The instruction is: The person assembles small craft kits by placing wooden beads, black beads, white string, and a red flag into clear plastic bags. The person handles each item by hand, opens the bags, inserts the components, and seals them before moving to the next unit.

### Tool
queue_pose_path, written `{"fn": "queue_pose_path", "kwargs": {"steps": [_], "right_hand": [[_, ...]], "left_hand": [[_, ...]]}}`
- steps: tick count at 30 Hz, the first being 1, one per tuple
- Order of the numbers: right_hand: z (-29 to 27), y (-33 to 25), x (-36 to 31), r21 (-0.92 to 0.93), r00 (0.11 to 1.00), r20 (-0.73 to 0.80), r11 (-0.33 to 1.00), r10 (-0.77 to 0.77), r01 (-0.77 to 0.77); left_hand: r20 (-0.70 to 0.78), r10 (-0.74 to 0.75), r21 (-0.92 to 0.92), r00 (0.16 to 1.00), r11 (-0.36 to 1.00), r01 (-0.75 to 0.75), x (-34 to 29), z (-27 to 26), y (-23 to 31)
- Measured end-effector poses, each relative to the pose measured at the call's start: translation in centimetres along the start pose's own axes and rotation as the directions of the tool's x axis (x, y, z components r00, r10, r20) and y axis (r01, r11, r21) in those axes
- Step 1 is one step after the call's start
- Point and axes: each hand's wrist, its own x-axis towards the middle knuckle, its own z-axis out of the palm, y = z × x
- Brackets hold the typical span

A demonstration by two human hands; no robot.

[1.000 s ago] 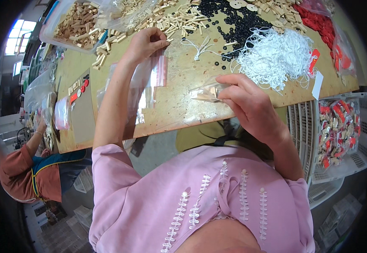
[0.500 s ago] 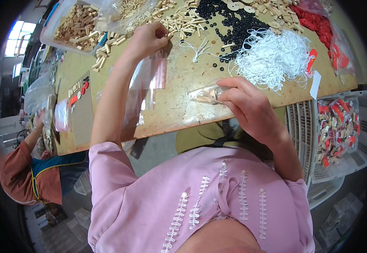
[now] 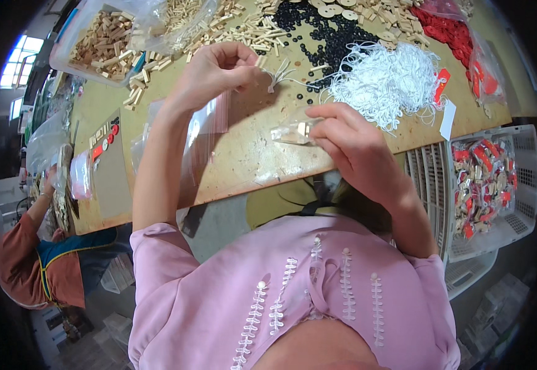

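Observation:
My right hand (image 3: 358, 142) grips a small clear plastic bag (image 3: 287, 134) close to the table's near edge. A few pale wooden pieces (image 3: 302, 131) show inside it. My left hand (image 3: 216, 77) is raised over the table, thumb and fingers pinched on a small wooden stick (image 3: 260, 61) that pokes out past the fingertips. Beyond that hand lies a heap of similar wooden sticks (image 3: 253, 34). A little bundle of white cords (image 3: 278, 75) rests just right of it. Flat clear bags (image 3: 207, 139) lie partly under my left forearm.
Black beads (image 3: 318, 37), tangled white string (image 3: 382, 80) and red pieces (image 3: 447, 34) cover the far side. A plastic tub (image 3: 65, 58) of wooden blocks stands far left. At right hangs a white basket (image 3: 521, 185) of filled packets. A co-worker (image 3: 53, 265) sits at left.
My left hand has drawn back from the wooden sticks toward me, a stick now showing in its pinch. My right hand still holds the bag. The whole view has shifted slightly.

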Motion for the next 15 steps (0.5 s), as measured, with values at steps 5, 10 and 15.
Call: {"fn": "queue_pose_path", "kwargs": {"steps": [5,10,15], "right_hand": [[0.2,-0.5,1.1,0.009,0.999,0.001,0.999,-0.052,0.052],[0.2,-0.9,1.1,0.044,0.998,-0.015,0.997,-0.068,0.068],[-0.3,-0.5,0.2,0.018,0.998,-0.011,0.998,-0.056,0.056]], "left_hand": [[0.102,0.146,-0.061,0.984,0.988,-0.140,-3.8,4.2,3.5],[0.169,0.302,0.214,0.938,0.918,-0.334,-5.0,5.0,4.2],[-0.001,0.340,0.004,0.940,0.940,-0.340,-3.0,4.5,2.7]]}}
